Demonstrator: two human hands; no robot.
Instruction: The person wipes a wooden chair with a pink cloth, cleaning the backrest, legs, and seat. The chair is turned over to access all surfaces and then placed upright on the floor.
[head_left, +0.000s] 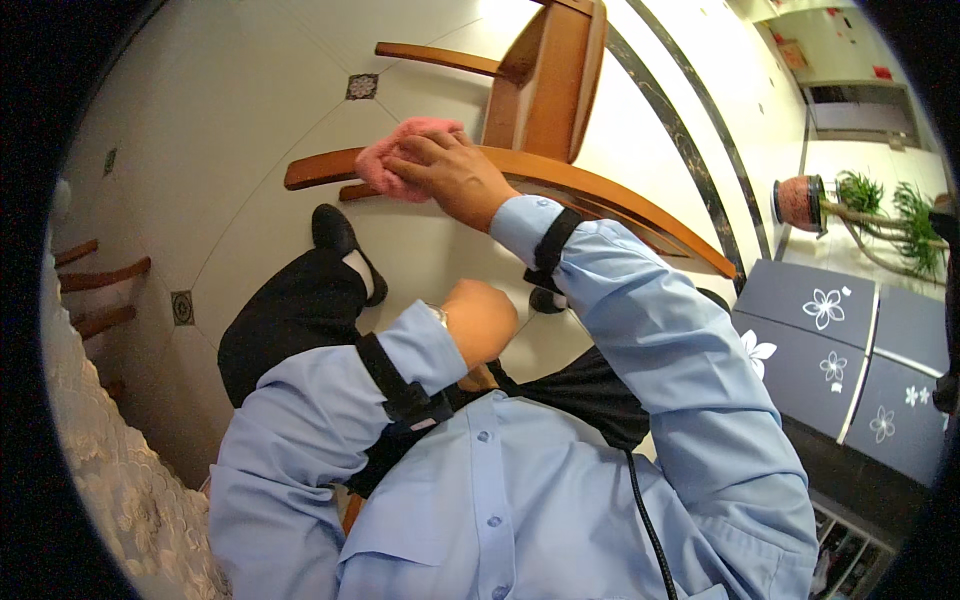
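Observation:
My right hand (454, 176) grips a bunched pink cloth (401, 161) and presses it onto the curved rail of a wooden chair (547, 97). This long, reddish-brown rail extends beyond the cloth to the left and passes under my right wrist to the right. The chair's seat lies above the hand, with one leg pointing left. My left hand (480, 322) hovers low in front of my lap, bent at the wrist, a watch at the cuff. Its fingers are hidden from this angle, so whether it holds anything is unclear.
Cream floor tiles (247, 97) with small patterned insets surround my feet. A lace tablecloth (142, 487) hangs at the lower left, near more wooden chair legs (105, 281). To the right are a grey flower-patterned cabinet (802, 345) and a potted plant (801, 202).

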